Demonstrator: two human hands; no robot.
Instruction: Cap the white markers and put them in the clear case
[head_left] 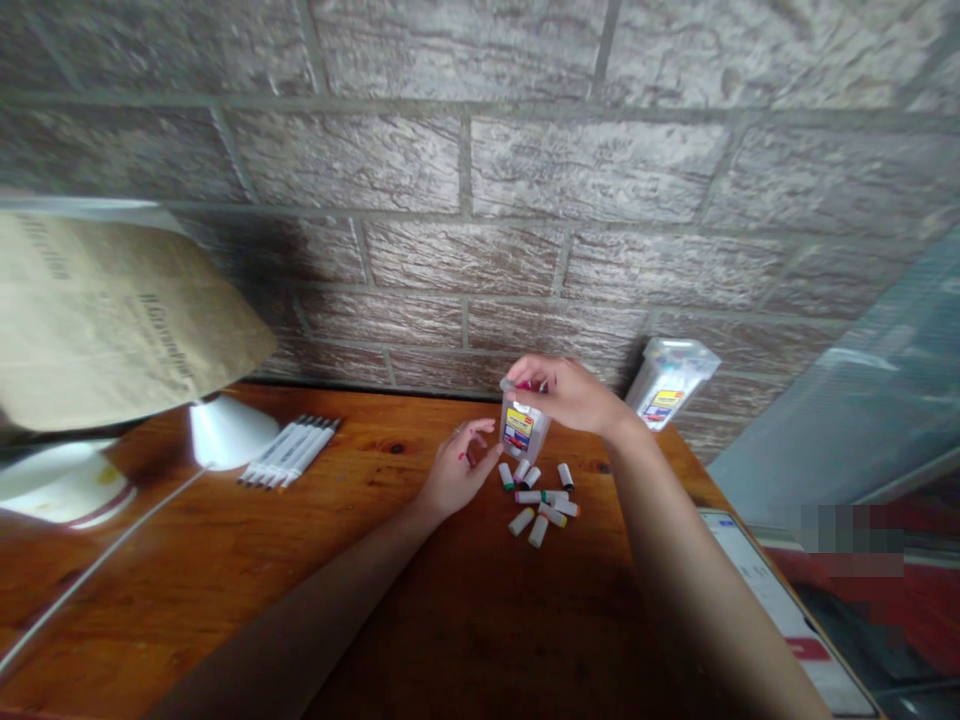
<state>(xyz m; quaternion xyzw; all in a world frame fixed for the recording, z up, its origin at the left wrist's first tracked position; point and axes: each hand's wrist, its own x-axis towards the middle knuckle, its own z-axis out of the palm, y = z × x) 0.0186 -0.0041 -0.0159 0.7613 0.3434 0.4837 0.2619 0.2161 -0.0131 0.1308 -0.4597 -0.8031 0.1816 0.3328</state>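
Observation:
A small clear plastic case [519,428] with a yellow and blue label stands upright on the wooden table. My right hand [555,390] is curled over its top, thumb at the front and fingers behind the rim. Something pink shows beneath these fingers; its kind is hidden. Just left of the case, my left hand [459,468] has its fingers apart, near the case's side and holding nothing. Several short white marker caps [529,497] with coloured ends lie scattered in front of the case.
Several white markers [291,452] lie in a row at left, by a lamp [229,432] with a paper shade. A white paper cup [64,485] is beside it. Another clear case [670,385] stands at the back right. A phone-like device [780,600] lies along the right edge. Brick wall behind.

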